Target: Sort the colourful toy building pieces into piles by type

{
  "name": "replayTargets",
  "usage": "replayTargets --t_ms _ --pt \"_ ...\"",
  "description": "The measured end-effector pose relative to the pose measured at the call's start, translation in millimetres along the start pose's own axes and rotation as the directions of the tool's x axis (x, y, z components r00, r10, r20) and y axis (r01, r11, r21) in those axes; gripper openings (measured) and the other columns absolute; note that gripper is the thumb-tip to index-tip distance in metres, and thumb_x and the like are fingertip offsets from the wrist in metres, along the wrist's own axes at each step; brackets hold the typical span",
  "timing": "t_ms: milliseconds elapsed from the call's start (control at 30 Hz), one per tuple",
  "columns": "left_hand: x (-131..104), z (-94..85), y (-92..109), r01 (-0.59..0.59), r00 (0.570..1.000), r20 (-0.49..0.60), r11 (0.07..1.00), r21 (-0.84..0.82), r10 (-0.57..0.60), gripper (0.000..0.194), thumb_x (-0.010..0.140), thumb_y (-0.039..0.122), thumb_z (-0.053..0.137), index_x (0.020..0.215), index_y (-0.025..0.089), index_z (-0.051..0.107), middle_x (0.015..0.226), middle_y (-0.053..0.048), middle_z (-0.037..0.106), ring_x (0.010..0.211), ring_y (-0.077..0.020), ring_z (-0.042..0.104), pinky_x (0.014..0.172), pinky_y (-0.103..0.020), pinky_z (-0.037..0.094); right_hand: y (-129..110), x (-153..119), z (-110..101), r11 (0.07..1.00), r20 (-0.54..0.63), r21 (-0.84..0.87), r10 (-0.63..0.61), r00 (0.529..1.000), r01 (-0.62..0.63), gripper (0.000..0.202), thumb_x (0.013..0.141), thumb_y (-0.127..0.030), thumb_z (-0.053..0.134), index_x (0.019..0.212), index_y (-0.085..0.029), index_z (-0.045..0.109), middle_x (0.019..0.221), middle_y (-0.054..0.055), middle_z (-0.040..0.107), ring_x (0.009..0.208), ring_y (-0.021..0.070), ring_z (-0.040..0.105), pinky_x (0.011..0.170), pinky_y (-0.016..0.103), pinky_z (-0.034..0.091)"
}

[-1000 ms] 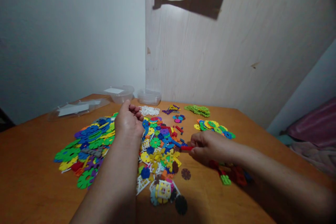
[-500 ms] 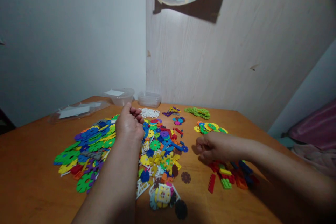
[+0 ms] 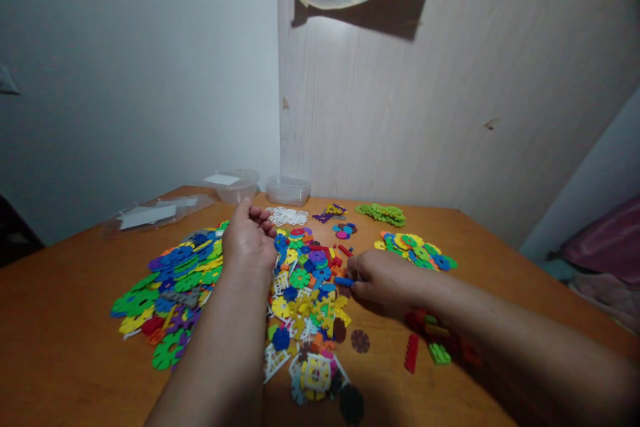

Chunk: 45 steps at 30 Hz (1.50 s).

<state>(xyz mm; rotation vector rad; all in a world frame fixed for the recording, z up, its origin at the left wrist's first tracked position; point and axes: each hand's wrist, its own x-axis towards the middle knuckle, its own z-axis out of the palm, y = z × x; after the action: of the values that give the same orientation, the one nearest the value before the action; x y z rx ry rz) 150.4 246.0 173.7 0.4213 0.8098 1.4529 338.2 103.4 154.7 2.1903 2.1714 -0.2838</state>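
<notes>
My left hand [image 3: 250, 237] rests palm up over the middle of the mixed pile, its fingers curled; whether anything lies in them is hidden. At the pile's right edge, my right hand [image 3: 377, 280] has its fingers closed on a blue piece [image 3: 344, 281]. Around both hands lie flower-shaped discs, such as a green disc [image 3: 300, 278], along with yellow pieces [image 3: 303, 310] and white frames. Below my right forearm are building bricks, among them a red brick [image 3: 411, 353] and a light green brick [image 3: 440, 353].
Clear plastic tubs [image 3: 289, 191] and flat plastic bags [image 3: 150, 215] stand or lie at the back left. Small sorted heaps line the back: white pieces [image 3: 287, 216], light green pieces [image 3: 381, 214] and multicoloured discs [image 3: 415, 250]. A wall rises behind the table [image 3: 60, 280].
My right hand has moved left from beside the bricks to the pile's edge, and now grips the blue piece. My left hand has hardly moved. The view has shifted slightly.
</notes>
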Motion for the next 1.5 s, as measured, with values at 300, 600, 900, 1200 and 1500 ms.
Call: replayTargets --t_ms 300,600,900,1200,1500 --pt "1 0.9 -2 0.002 1.000 0.008 1.000 -0.007 -0.002 0.031 0.088 0.031 0.056 0.063 0.019 0.044 0.056 0.004 0.048 0.045 -0.0081 0.038 0.044 -0.020 0.030 39 -48 -17 0.990 0.255 0.102 -0.118 0.960 0.095 0.011 0.074 -0.021 0.063 0.084 -0.025 0.064 0.067 -0.006 0.061 0.059 0.0113 0.048 0.052 0.023 0.027" --pt "0 -1.2 -3 0.002 1.000 0.013 1.000 -0.005 -0.002 0.030 0.086 0.032 0.060 0.063 0.019 0.045 0.056 0.004 0.049 0.045 -0.0084 0.040 0.044 -0.020 0.030 48 -28 -12 0.978 0.092 0.202 -0.063 0.994 0.043 0.007 0.079 -0.020 0.057 0.084 -0.022 0.062 0.073 -0.002 0.064 0.062 0.0118 0.052 0.055 0.023 0.031" --pt "-1 -1.4 -2 0.005 1.000 0.000 1.000 -0.030 -0.005 0.031 0.089 0.032 0.059 0.065 0.019 0.046 0.054 0.005 0.050 0.044 -0.0077 0.040 0.043 -0.019 0.030 27 48 3 0.990 -0.110 0.043 0.136 0.985 -0.132 0.017 0.085 -0.030 0.055 0.083 -0.021 0.070 0.080 0.004 0.071 0.069 0.0158 0.058 0.056 0.026 0.031" --pt "0 -1.5 -2 0.014 1.000 -0.004 0.999 -0.031 -0.015 0.031 0.089 0.033 0.059 0.065 0.019 0.046 0.055 0.004 0.051 0.044 -0.0079 0.041 0.043 -0.019 0.031 27 101 12 0.975 -0.118 -0.018 0.218 0.969 -0.222 0.022 0.077 -0.032 0.065 0.094 -0.022 0.073 0.098 0.010 0.075 0.085 0.0239 0.067 0.060 0.027 0.037" --pt "-1 -1.1 -1 0.012 1.000 0.002 0.999 -0.038 -0.011 0.031 0.088 0.032 0.060 0.064 0.019 0.046 0.055 0.005 0.049 0.044 -0.0082 0.040 0.043 -0.020 0.031 33 68 -8 0.993 -0.078 0.081 0.094 0.992 -0.088 0.013 0.079 -0.032 0.063 0.082 -0.020 0.068 0.077 0.002 0.068 0.069 0.0143 0.058 0.054 0.024 0.033"
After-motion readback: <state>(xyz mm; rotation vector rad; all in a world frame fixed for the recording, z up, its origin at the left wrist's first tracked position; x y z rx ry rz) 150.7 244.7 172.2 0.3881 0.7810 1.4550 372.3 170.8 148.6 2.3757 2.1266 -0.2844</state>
